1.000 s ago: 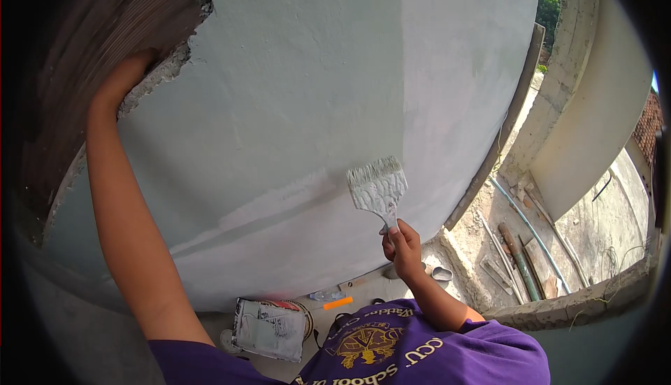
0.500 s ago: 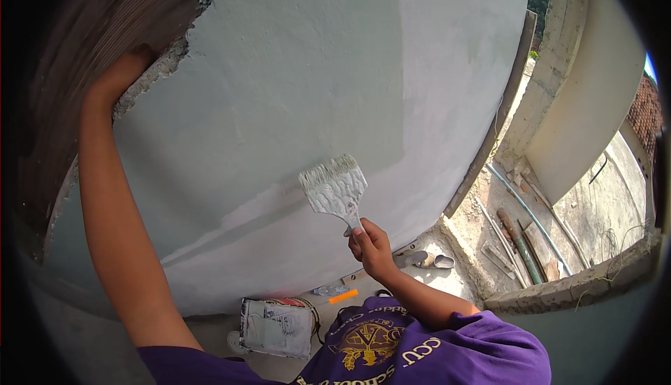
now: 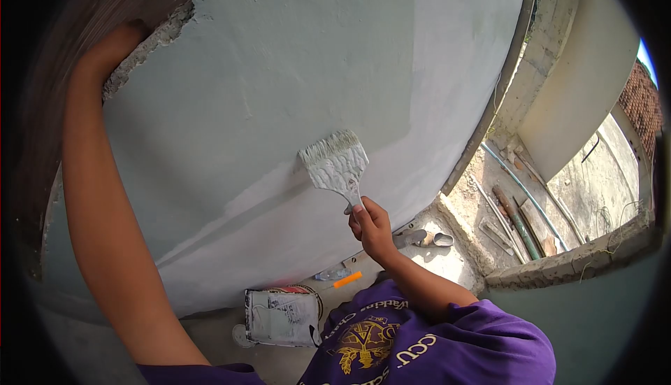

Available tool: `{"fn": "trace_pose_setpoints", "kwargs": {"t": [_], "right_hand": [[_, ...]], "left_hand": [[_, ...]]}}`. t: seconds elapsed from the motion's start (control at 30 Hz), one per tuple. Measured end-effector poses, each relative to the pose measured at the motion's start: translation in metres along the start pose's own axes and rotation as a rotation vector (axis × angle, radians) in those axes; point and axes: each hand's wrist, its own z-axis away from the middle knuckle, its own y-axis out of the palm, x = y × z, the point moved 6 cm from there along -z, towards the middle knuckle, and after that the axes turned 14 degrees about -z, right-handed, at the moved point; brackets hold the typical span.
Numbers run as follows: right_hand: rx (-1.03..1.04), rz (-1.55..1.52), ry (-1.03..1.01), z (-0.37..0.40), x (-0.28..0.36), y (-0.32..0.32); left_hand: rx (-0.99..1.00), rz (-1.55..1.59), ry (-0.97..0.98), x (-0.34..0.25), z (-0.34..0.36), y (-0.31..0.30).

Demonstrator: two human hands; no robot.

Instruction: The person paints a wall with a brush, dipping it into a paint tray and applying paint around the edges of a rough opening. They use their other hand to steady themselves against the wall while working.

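Note:
My right hand (image 3: 370, 224) is closed round the handle of a wide, paint-coated brush (image 3: 337, 166), its bristles at the wall. The wall (image 3: 279, 70) shows grey-green paint above and a paler whitish area below and to the right. My left hand (image 3: 120, 44) reaches to the rough broken edge of the wall at the upper left, beside a dark ridged surface (image 3: 91, 7); its fingers are lost in shadow. Below the wall stands a paint container (image 3: 283, 317) smeared with white and grey.
An orange object (image 3: 347, 279) and a clear plastic bottle (image 3: 332, 273) lie on the floor near the container. Shoes (image 3: 433, 239) rest by the wall's foot. Beyond a low concrete ledge (image 3: 580, 262) at the right lie pipes (image 3: 517, 224) and boards.
The view has shifted slightly. The brush in my right hand sits a little higher in the view, and my left arm appears further left and up.

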Motion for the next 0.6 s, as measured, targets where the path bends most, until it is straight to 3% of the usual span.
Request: {"fn": "trace_pose_setpoints", "kwargs": {"t": [0.03,0.17,0.6], "right_hand": [[-0.005,0.001,0.006,0.000,-0.003,0.001],[-0.021,-0.002,0.000,-0.002,-0.004,0.000],[-0.041,-0.016,0.029,0.000,-0.006,0.003]], "left_hand": [[0.006,0.092,-0.048,0.004,0.003,0.000],[-0.019,-0.163,-0.018,-0.001,0.001,0.000],[-0.069,-0.121,-0.057,-0.004,-0.001,0.000]]}}
